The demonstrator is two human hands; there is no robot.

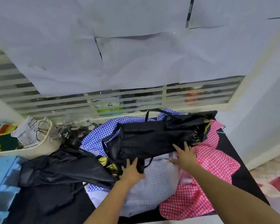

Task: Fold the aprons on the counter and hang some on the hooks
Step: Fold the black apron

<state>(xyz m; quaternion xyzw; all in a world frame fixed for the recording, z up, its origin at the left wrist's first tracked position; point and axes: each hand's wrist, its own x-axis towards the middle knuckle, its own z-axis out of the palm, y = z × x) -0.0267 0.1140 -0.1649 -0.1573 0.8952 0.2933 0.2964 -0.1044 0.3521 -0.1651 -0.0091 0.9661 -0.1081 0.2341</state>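
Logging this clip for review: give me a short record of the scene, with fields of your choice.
surface: dark counter
top of pile: black apron
around it: blue checked apron, pink checked apron, second black apron at left
left hand: pinches black apron's near edge
right hand: fingers spread, resting on that edge
folded: none visibly
hooks: not in view

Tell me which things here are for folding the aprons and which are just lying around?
For the job: middle black apron, left black apron, blue checked apron, pink checked apron, pale checked apron, counter, left hand, right hand.

Just lying about: cream basket, sponges, paper packet, glass mugs.
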